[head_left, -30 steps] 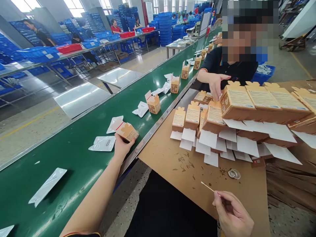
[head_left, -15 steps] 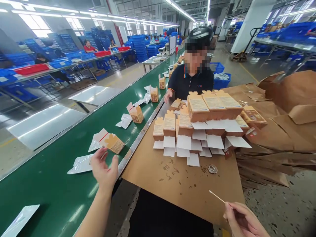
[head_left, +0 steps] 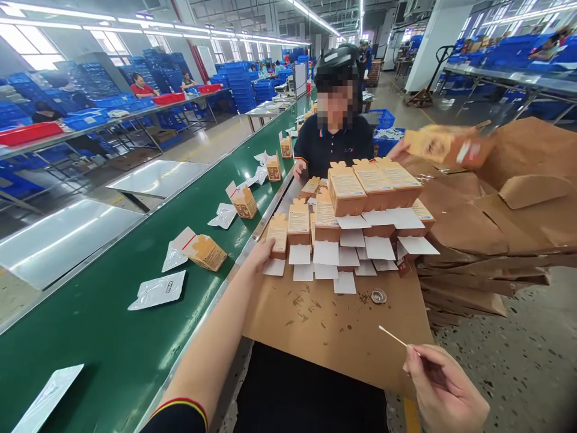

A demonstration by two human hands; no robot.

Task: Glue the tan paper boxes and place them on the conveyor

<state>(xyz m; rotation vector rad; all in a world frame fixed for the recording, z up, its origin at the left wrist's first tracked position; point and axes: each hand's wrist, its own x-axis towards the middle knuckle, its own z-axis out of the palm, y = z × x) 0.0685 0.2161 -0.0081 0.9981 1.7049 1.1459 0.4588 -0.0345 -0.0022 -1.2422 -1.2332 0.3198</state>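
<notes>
My left hand (head_left: 261,254) is at the left end of the stacked cartons, its fingers against the side of the leftmost carton (head_left: 276,233); its grip is partly hidden. My right hand (head_left: 439,376), at the lower right, pinches a thin cotton swab (head_left: 393,336) with its tip pointing up and left. Several orange-brown cartons (head_left: 346,183) lie stacked on the cardboard sheet (head_left: 288,319), white flaps hanging toward me. A small round clear dish (head_left: 378,296) sits in front of them, beside dark specks.
On the left, a green conveyor (head_left: 103,337) carries open cartons (head_left: 207,251) and silver pouches (head_left: 160,290). A person (head_left: 334,141) across the stack holds up a blurred carton (head_left: 446,146). Brown folded cardboard (head_left: 509,240) is piled at right.
My left hand has moved right, from over the conveyor to the leftmost stacked carton. The person opposite has raised a carton at the right. My right hand still holds the swab.
</notes>
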